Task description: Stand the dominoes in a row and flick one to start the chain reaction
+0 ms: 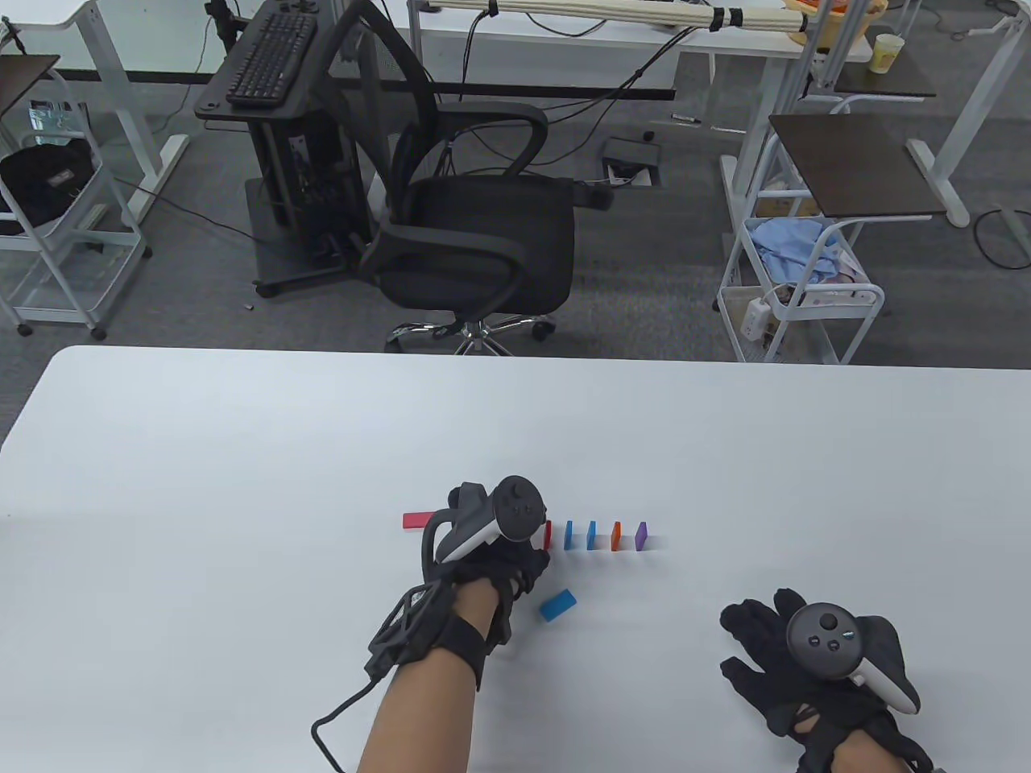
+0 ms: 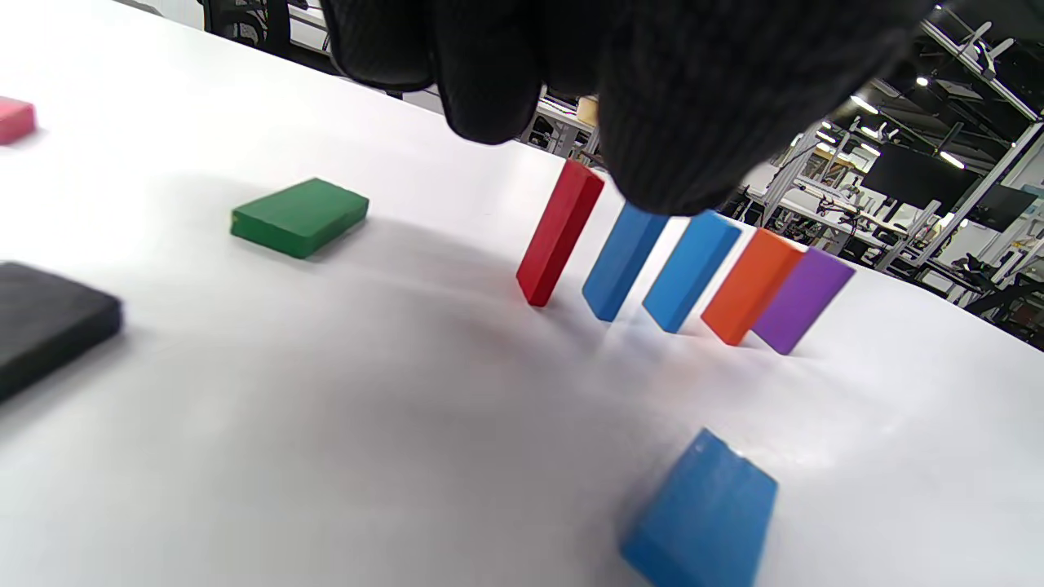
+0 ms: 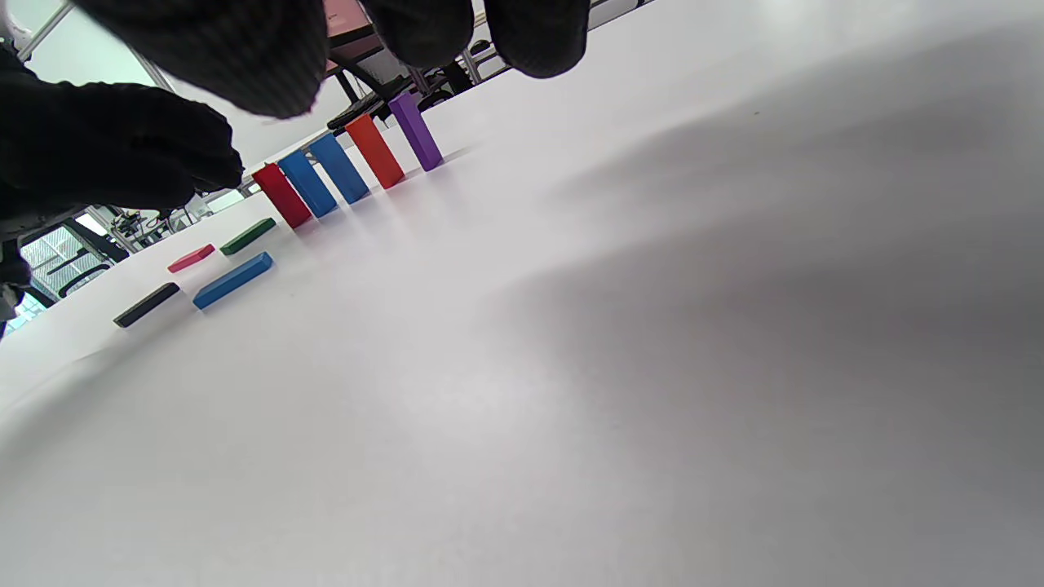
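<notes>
Five dominoes stand in a row on the white table (image 1: 242,451): red (image 1: 548,534), blue (image 1: 569,535), a second blue (image 1: 592,535), orange (image 1: 616,535) and purple (image 1: 641,535). My left hand (image 1: 527,564) hovers at the row's left end. In the left wrist view its fingertips (image 2: 489,106) hang just above the red domino (image 2: 561,232), whose top shows free of any grip. A blue domino (image 1: 557,605) lies flat near that hand. My right hand (image 1: 769,652) rests flat on the table to the right, fingers spread, holding nothing.
More dominoes lie flat left of the row: green (image 2: 299,217), black (image 2: 49,326) and pink (image 1: 416,521). An office chair (image 1: 475,233) and carts stand beyond the table's far edge.
</notes>
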`<action>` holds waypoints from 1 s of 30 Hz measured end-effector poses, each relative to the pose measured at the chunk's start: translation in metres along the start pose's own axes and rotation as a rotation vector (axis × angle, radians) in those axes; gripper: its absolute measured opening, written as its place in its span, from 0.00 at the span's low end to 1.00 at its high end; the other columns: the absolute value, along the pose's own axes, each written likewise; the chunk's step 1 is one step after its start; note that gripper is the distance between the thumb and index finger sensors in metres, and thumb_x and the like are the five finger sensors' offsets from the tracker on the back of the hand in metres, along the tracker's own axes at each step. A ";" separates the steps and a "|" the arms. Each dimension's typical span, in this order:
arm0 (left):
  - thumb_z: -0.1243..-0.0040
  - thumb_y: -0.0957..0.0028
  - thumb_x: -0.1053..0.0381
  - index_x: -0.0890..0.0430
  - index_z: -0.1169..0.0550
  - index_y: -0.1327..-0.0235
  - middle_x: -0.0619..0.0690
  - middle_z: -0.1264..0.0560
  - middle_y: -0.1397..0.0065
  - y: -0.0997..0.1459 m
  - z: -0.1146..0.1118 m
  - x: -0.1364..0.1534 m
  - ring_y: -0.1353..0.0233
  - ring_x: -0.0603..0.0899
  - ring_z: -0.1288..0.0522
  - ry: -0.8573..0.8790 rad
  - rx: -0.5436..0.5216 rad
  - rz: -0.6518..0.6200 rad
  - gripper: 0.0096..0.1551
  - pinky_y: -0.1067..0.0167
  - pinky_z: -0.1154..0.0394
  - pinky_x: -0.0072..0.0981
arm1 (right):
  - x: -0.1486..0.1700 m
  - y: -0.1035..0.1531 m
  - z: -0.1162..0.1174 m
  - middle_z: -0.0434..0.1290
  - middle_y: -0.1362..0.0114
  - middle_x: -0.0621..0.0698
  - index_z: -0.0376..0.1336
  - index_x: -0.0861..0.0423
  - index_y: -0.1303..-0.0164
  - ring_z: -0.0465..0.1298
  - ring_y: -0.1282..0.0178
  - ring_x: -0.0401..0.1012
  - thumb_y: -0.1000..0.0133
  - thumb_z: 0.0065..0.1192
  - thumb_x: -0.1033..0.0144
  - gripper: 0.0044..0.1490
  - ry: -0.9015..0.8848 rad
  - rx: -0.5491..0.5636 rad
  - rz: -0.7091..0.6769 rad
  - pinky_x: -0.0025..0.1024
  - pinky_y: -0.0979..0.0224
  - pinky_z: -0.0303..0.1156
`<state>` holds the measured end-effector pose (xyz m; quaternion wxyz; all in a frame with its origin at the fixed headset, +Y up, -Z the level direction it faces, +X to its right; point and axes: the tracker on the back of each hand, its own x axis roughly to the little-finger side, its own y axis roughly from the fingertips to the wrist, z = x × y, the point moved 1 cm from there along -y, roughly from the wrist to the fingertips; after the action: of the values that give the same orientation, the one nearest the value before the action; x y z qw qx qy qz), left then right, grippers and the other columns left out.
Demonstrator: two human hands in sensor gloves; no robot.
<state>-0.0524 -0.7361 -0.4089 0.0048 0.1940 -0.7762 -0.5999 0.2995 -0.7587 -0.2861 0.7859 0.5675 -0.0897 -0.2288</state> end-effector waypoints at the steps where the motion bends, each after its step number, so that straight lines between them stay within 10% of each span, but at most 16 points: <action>1: 0.29 0.54 0.45 0.51 0.38 0.33 0.52 0.34 0.23 0.004 0.000 -0.001 0.19 0.63 0.39 -0.006 -0.002 0.000 0.41 0.31 0.64 0.77 | 0.000 0.000 0.000 0.46 0.14 0.57 0.46 0.47 0.24 0.28 0.19 0.62 0.41 0.57 0.46 0.40 0.001 0.000 -0.001 0.65 0.23 0.23; 30: 0.24 0.58 0.45 0.51 0.28 0.36 0.50 0.19 0.35 0.002 -0.053 -0.075 0.28 0.59 0.25 -0.546 0.149 0.022 0.37 0.27 0.54 0.72 | -0.001 0.000 0.002 0.46 0.14 0.57 0.46 0.47 0.24 0.29 0.19 0.61 0.41 0.57 0.46 0.40 -0.004 -0.006 -0.014 0.65 0.23 0.23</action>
<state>0.0293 -0.7616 -0.3752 -0.2120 0.0167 -0.7929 -0.5711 0.2981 -0.7603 -0.2858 0.7857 0.5654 -0.0865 -0.2356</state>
